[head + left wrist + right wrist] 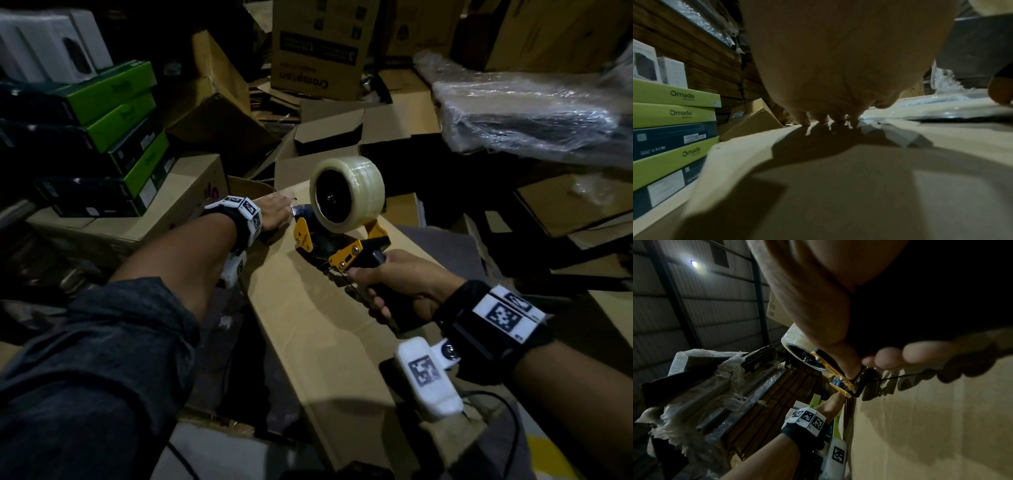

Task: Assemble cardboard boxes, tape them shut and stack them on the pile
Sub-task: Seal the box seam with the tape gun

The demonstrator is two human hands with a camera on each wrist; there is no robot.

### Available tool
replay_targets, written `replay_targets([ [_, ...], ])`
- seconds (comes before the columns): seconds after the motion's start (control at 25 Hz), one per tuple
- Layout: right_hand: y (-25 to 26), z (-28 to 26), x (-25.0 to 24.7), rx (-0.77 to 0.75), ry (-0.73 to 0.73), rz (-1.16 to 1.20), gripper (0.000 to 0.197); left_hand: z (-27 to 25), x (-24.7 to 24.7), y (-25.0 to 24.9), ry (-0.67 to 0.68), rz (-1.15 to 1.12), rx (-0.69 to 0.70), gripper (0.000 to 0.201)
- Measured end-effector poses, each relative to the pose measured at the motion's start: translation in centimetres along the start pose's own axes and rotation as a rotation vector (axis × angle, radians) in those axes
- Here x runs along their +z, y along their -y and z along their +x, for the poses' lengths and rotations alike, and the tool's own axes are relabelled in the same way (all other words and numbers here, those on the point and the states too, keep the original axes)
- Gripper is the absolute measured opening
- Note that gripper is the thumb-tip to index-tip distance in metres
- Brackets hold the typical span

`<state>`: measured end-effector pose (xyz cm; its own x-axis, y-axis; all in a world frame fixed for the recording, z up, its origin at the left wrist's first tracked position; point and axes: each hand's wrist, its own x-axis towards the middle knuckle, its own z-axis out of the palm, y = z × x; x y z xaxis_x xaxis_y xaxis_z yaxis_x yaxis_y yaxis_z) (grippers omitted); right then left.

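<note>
A: Right hand (397,284) — what's it doing?

B: It's gripping the black handle of the tape dispenser (337,236), fingers wrapped fully round it. The yellow frame and clear tape roll (346,192) are sitting nose-down on the cardboard box (308,325).

A: Left hand (274,212)?

B: It's lying flat on the far end of the box top, fingers (805,121) stretched out straight and pressing the cardboard, holding nothing. It's just beside the dispenser's front end; can't tell if they're touching.

A: Box position?

B: It's lying directly in front of the person, long side running away from them, top flaps down.

A: Surroundings, quick.

B: Green-and-dark Omada boxes (676,112) are stacking up on the left, white boxes (51,41) on top of them. A plastic-wrapped bundle (527,109) is sitting far right, and a printed brown carton (322,51) is standing behind.
</note>
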<state>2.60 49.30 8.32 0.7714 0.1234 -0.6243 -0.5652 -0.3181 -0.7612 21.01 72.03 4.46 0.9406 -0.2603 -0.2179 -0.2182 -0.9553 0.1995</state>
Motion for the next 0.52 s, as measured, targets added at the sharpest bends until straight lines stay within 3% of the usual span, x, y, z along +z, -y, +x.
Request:
replay_targets([
  [0.12, 0.0, -0.5, 0.3, -0.032, 0.000, 0.009, 0.026, 0.2, 0.2, 0.1, 0.006, -0.011, -0.014, 0.044],
  [0.28, -0.9, -1.5, -0.1, -0.053, 0.003, -0.003, 0.026, 0.4, 0.5, 0.5, -0.016, 0.026, -0.001, 0.047],
  [0.52, -5.9, -5.1, -2.8, -0.081, 0.040, 0.049, 0.022, -0.2, 0.0, -1.1, 0.043, 0.156, -0.017, 0.045],
])
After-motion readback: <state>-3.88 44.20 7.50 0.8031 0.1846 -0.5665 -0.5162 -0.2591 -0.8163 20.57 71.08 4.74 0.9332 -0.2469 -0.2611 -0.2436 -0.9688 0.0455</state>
